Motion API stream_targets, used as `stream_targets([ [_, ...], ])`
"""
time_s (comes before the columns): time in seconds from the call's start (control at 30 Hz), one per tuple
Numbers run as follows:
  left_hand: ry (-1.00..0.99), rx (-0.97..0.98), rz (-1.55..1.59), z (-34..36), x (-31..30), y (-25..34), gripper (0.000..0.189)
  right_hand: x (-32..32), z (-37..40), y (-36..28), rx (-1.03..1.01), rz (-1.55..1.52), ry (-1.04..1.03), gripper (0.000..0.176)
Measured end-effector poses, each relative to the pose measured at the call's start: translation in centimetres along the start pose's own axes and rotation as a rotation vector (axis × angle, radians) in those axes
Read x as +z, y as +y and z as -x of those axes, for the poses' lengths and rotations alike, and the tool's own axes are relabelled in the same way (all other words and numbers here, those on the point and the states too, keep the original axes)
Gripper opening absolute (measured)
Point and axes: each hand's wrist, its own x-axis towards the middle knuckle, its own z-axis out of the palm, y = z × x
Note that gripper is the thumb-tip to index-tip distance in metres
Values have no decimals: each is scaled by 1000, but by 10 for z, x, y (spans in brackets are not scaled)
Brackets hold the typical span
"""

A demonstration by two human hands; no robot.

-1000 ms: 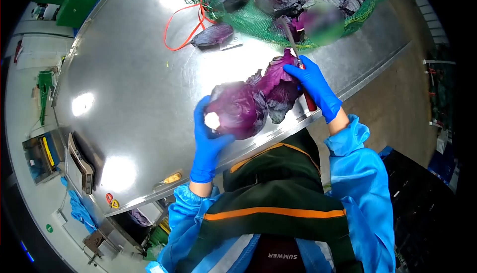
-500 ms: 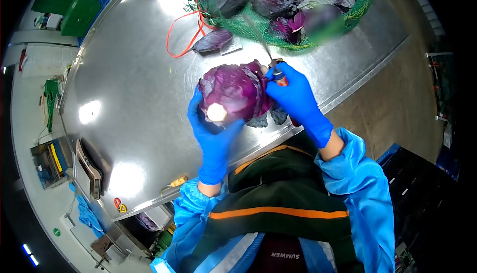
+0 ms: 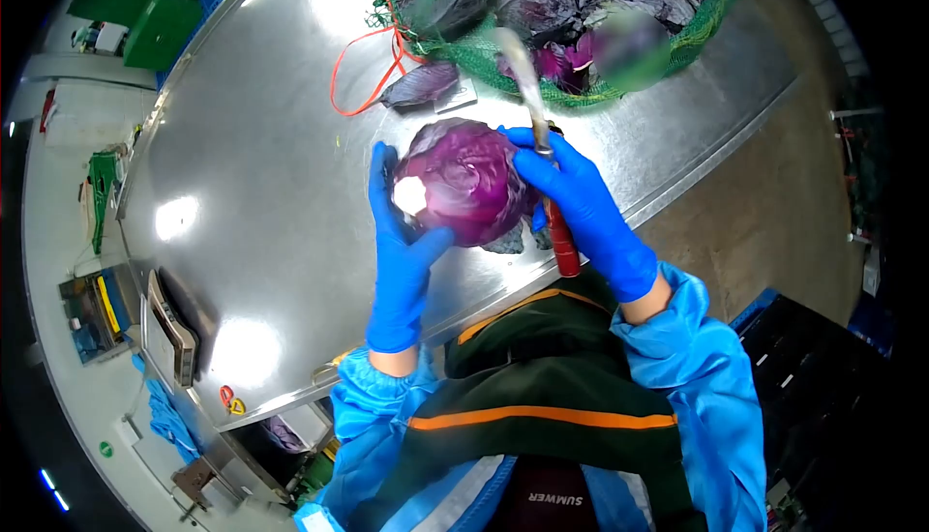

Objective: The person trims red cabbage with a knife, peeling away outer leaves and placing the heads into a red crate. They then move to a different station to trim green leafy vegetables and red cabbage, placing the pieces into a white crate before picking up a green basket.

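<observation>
Between my gloved hands is a red cabbage (image 3: 466, 182), purple and glossy, with its white cut stem end facing left. My left hand (image 3: 400, 259) is wrapped round its left and lower side, thumb in front. My right hand (image 3: 585, 201) grips a knife (image 3: 563, 247) by its red handle, the blade pointing up and away from me. Fingers of that same hand also touch the right side of the cabbage. Dark outer leaves (image 3: 507, 240) lie below the cabbage, partly hidden by it and my right hand.
A green net bag (image 3: 581, 97) of several red cabbages stands at the far side of the steel table (image 3: 281, 174). Near it lie an orange-red string (image 3: 334, 87) and a loose purple leaf (image 3: 421, 84). Scissors (image 3: 232, 400) rest by the near left edge.
The cabbage has been turned, its cut end shifting slightly up and left. The knife has swung so its blade and red handle now show, and outer leaf near my right hand no longer shows.
</observation>
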Motion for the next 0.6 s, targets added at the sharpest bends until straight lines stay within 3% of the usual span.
stream_targets([
  [0.1, 45, -56, -87, 5, -8, -12, 84, -1, 2, 21, -72, 21, -16, 46],
  [0.13, 78, -62, -49, 8, -6, -14, 88, -8, 3, 21, 48, 22, -32, 45],
  [0.23, 21, 158, -446, 9, 0, -17, 95, 0, 3, 21, -564, 247, -6, 46],
  [0.3, -27, 239, -584, 9, -1, -20, 100, 4, 3, 4, -736, 646, 36, 39],
  [0.37, -117, 332, -720, 13, -4, -18, 101, 0, -10, 2, -793, 705, -39, 33],
  [0.4, -151, 336, -715, 14, -4, -16, 102, -4, -11, -4, -574, 674, 16, 21],
  [0.43, -165, 319, -676, 14, -3, -15, 103, -9, -18, -4, -557, 633, 77, 17],
  [0.5, -178, 280, -602, 17, -3, -11, 104, -20, -34, 6, -370, 360, 116, 20],
  [0.6, -65, 159, -402, 20, -1, -11, 98, -33, -41, 6, 45, 322, 146, 19],
])
